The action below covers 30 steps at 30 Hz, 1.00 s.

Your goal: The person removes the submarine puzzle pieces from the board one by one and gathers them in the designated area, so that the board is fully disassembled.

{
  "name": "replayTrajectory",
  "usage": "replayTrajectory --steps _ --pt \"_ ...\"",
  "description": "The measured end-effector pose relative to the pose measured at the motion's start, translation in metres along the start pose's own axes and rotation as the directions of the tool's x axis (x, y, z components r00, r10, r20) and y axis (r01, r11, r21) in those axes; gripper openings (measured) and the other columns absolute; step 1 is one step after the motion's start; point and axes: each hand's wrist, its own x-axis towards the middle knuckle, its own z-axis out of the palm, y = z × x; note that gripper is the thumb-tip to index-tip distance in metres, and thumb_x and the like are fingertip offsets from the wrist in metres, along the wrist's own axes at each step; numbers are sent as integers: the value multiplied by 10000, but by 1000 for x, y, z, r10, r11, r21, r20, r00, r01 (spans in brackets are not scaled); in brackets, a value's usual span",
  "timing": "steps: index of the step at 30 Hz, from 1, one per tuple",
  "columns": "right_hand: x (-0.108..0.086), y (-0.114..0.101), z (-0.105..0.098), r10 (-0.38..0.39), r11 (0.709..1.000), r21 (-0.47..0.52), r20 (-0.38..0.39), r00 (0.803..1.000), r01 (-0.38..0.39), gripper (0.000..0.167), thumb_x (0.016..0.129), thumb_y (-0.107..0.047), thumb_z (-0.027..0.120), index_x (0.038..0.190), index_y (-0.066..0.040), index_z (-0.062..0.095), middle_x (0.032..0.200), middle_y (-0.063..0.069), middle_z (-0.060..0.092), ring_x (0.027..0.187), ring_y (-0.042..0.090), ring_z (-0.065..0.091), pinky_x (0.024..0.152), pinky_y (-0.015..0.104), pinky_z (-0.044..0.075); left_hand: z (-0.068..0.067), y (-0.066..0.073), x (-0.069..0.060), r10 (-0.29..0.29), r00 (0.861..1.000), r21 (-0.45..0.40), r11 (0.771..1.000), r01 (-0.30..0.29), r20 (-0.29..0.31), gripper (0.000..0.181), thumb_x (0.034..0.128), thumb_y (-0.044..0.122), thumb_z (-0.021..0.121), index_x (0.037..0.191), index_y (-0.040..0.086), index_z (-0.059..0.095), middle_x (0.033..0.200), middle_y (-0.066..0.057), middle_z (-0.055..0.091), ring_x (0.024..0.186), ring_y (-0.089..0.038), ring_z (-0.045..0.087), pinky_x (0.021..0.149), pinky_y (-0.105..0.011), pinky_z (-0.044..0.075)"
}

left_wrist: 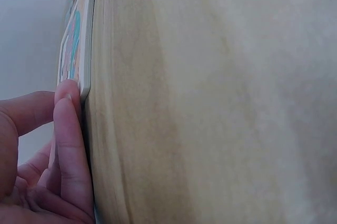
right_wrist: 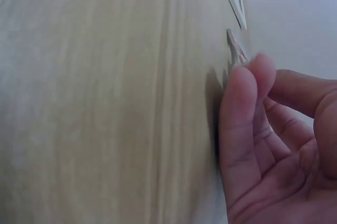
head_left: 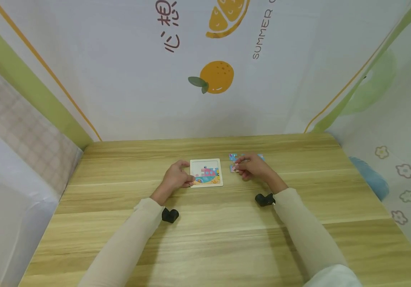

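A square puzzle board (head_left: pixel 221 175) with a pale frame lies on the table, its lower part filled with pink, blue and yellow pieces and its upper part white. The left hand (head_left: pixel 177 175) (left_wrist: pixel 52 155) grips the board's left edge between thumb and fingers. To the right of the board, the right hand (head_left: pixel 254 167) (right_wrist: pixel 279 145) pinches a pink and light-blue puzzle piece (head_left: pixel 232 168) (right_wrist: pixel 237 47) between thumb and fingertips. Just beyond that hand lie loose blue pieces (head_left: pixel 233 157), partly hidden by it.
The wooden table (head_left: pixel 212 239) runs back to a white curtain (head_left: pixel 137 99) printed with oranges. Fabric also hangs at the left and right sides. A black device is strapped at each wrist, one (head_left: pixel 170 215) left and one (head_left: pixel 264 199) right.
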Motion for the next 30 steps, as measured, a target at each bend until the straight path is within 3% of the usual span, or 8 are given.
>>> replayTrajectory --steps 12,30 --pt "-2 -1 3 44 997 -59 -45 998 -46 228 965 -96 595 1147 38 564 687 35 572 504 95 550 510 237 553 0 -2 1 -5 1000 4 1000 5 -3 604 837 -11 719 1379 53 461 764 -108 631 568 -116 652 554 -205 569" --pt "-1 1 1 31 998 -47 -13 999 -31 234 970 -101 588 1149 45 548 687 42 574 510 100 557 515 238 553 1 -3 2 -2 1000 25 1000 2 -10 592 839 -9 719 1371 48 467 781 -115 639 556 -104 645 549 -202 569"
